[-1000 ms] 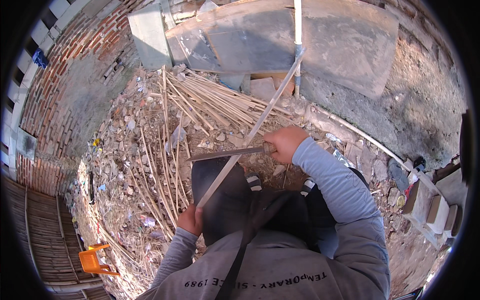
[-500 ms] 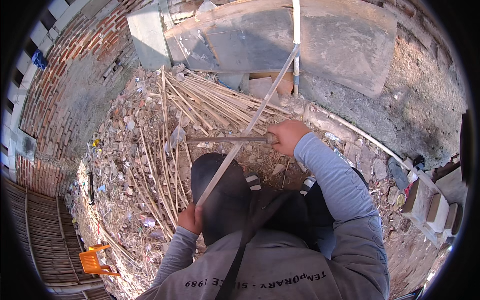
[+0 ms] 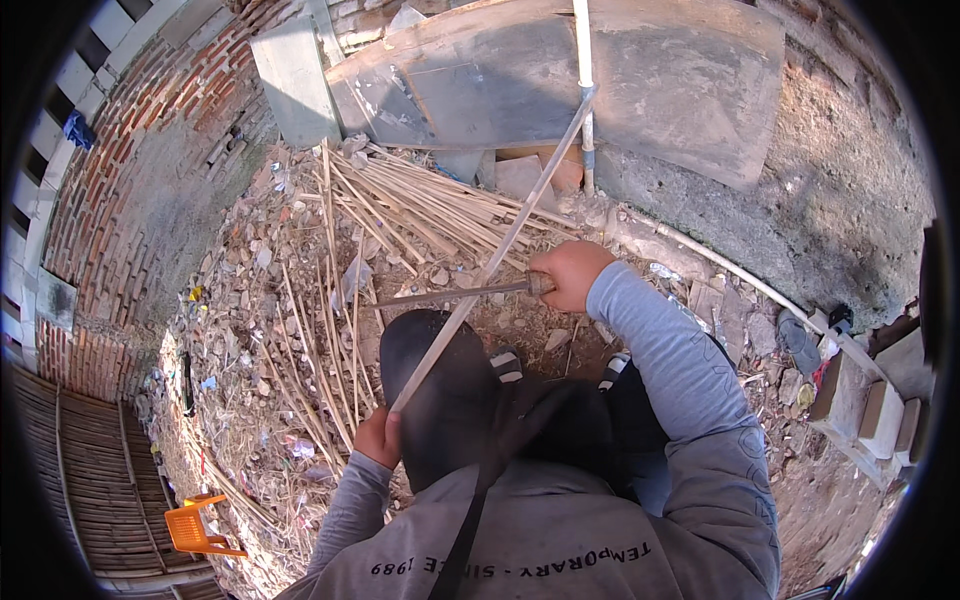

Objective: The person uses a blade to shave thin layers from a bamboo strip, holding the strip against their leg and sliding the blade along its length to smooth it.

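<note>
My left hand is closed round the near end of a long, pale bamboo strip. The strip slants up and away to the right, passing over my dark-clad knee. In my right hand is the handle of a long-bladed knife, the fingers wrapped round it. Its narrow blade points left and crosses the strip just beyond the knee. I cannot tell whether the blade's edge bites into the strip.
Split bamboo strips lie piled ahead, and more bamboo strips lie to the left on rubble-strewn ground. A grey panel leans behind a white pipe. An orange plastic chair is at lower left, stacked blocks at right.
The knife has tilted, its tip dropping lower and its handle shifting slightly left. My left hand still grips the strip in nearly the same place.
</note>
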Demonstrator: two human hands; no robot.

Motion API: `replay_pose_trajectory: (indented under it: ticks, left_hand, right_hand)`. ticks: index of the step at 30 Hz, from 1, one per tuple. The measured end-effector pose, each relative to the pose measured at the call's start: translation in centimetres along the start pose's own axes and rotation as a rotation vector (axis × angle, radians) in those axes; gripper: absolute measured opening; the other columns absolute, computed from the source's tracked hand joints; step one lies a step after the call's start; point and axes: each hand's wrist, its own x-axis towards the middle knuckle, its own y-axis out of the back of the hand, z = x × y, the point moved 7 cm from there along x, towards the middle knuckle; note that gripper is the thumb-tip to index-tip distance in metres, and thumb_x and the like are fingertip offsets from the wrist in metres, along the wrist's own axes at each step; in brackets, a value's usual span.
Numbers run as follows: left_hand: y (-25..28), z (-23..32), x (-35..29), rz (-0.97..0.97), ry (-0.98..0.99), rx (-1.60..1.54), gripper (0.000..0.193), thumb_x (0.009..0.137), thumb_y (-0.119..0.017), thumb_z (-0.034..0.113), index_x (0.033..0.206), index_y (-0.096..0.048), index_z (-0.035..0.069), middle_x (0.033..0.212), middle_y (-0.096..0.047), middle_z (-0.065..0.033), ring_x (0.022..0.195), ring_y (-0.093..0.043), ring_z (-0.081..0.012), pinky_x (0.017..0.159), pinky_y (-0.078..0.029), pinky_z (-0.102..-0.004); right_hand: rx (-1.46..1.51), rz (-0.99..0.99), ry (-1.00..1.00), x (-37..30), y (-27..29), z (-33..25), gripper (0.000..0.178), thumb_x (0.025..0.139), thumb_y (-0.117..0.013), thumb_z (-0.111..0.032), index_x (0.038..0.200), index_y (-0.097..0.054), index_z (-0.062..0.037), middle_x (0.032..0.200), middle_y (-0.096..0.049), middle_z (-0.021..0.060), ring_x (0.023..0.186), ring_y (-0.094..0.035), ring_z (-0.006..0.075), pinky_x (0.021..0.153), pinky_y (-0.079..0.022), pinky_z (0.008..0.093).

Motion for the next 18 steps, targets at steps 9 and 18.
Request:
replay_pose_trajectory:
  ticks: [9, 18]
  left_hand:
    - [-0.1, -1.1, 0.7, -0.086, 0.049, -0.199, 0.045, 0.101, -0.044, 0.038, 0.081, -0.056, 0.000, 0.062, -0.054, -0.0148, 0.058, -0.055, -0.0304, 0.057, -0.043, -0.0415]
    - [-1.2, -2.3, 0.6, -0.218, 0.233, -0.535, 0.050, 0.103, -0.043, 0.042, 0.082, -0.058, 0.000, 0.063, -0.047, 0.0032, 0.059, -0.041, -0.0079, 0.054, -0.035, -0.0278]
  right_hand:
    - [0.003, 0.151, -0.101, -0.7, 1.2, 2.6, 0.030, 0.073, -0.072, -0.027, 0.095, -0.065, -0.0076, 0.083, -0.067, 0.0186, 0.082, -0.064, 0.0403, 0.075, -0.052, 0.0487]
    - [0.057, 0.125, -0.104, -1.0, 0.9, 3.8, 0.027, 0.073, -0.070, -0.024, 0.093, -0.063, -0.0073, 0.084, -0.066, 0.0189, 0.085, -0.064, 0.0402, 0.076, -0.051, 0.0495]
